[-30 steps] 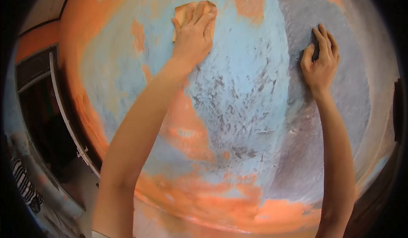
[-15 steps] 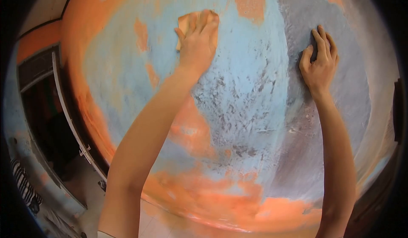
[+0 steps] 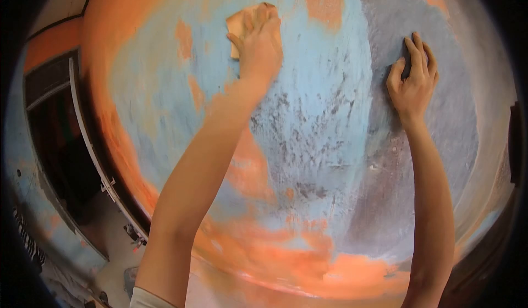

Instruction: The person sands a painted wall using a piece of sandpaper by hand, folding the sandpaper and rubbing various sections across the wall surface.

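Observation:
My left hand (image 3: 260, 50) presses a tan sheet of sandpaper (image 3: 235, 26) flat against the upper part of the painted wall (image 3: 324, 71). Its fingers lie over the sheet and its thumb rests at the left edge; the face towards the wall is hidden. Patches of light blue, orange and grey cover the wall, with dark scuffed marks below the left hand. To the right, my right hand (image 3: 415, 85) leans on the grey patch (image 3: 445, 110) with bent fingers apart and nothing visible in them.
On the left stands a doorway (image 3: 66, 143) with a dark interior and a pale frame edge. Black-and-white striped cloth (image 3: 27, 236) shows at the lower left. Floor (image 3: 118, 269) runs along the wall's foot, with small items near the doorway.
My left hand and the sandpaper have slid a little upward on the wall, and the sheet is tilted slightly. My right hand stays in place. The view has shifted slightly.

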### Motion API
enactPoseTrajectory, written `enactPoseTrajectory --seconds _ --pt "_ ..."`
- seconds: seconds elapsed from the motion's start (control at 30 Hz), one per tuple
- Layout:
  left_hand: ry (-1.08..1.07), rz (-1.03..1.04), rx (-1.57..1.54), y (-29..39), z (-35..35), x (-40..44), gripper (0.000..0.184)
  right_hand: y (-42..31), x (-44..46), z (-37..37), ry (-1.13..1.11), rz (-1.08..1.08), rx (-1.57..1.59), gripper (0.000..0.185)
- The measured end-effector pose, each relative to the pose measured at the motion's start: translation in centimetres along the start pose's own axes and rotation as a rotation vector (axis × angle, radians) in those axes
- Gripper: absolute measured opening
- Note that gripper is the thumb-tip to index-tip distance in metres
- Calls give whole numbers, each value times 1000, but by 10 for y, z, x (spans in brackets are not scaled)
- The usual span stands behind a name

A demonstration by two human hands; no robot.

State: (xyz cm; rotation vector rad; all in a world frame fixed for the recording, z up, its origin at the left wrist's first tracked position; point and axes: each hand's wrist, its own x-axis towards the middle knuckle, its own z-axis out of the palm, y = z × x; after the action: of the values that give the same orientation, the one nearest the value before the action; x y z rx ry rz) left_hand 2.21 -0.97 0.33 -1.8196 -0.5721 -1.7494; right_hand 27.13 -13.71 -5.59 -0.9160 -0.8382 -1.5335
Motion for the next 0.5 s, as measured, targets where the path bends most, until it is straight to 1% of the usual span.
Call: enactPoseTrajectory --seconds 0.07,0.1,0.17,0.2,0.27,0.3,0.37,0.4,0.47,0.5 --pt "137 179 202 -2 4 -31 37 0 1 1 25 -3 9 39" --pt "136 182 202 -2 -1 -29 37 0 -1 0 26 1 9 39" --pt "64 282 169 -4 -9 -15 41 2 2 2 28 -27 -10 39" --pt "66 278 168 -3 -9 -2 41 2 2 2 27 -31 -10 39" --pt "-48 220 81 -2 -7 22 45 1 0 3 23 -6 18 39" --pt "-57 216 84 0 -5 15 45 0 0 3 14 -3 21 39" --pt "9 217 173 8 -2 -5 52 1 2 2 22 -17 13 38" --pt "16 220 170 5 -1 -13 52 1 2 2 30 -20 10 38" --pt "53 347 224 -6 2 -21 57 2 1 2 21 -9 -15 38" --pt "64 351 222 -2 -4 -10 57 3 4 3 32 -13 -19 38"
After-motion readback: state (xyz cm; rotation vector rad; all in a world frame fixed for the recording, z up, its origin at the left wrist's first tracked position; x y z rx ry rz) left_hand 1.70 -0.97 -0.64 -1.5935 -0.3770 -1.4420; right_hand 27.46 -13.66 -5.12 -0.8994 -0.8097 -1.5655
